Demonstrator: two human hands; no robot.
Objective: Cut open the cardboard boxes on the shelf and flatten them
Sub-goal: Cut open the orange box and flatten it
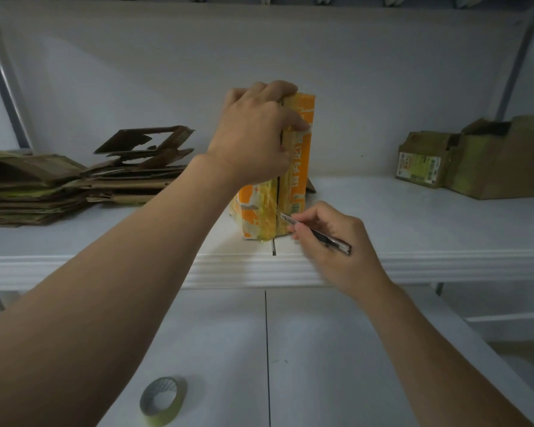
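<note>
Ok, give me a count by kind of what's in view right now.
Orange box: 1
Brown boxes: 2
Flattened cardboard pile: 1
Utility knife: 1
Tape roll: 1
Total: 6

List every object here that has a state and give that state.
Orange printed cardboard box: upright on white shelf, centre seam slit open.
Slim grey utility knife: tip at box's lower seam.
Left hand: grips the box's top.
Right hand: holds the knife.
Brown cardboard stack: flattened, at left.
Brown cardboard boxes at right: flaps open, unflattened.
Yellowish tape roll: lying flat below.
</note>
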